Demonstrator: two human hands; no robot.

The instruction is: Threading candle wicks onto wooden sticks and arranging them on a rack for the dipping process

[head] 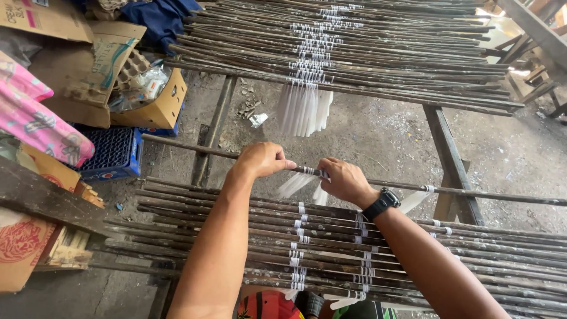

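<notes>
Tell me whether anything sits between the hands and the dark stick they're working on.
Nothing visible does. The left hand and right hand both already rest on the dark stick, either side of the white strips hanging from it.

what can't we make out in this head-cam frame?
- Left hand fingertips: curled over the long dark stick, so the grip is hidden.
- What the right hand pinches: covered by its fingers; only white strips show.
- Stick's right end: cut off by the frame edge.
- Blue plastic crate contents: covered by the pink patterned cloth and brown cardboard box.
</notes>
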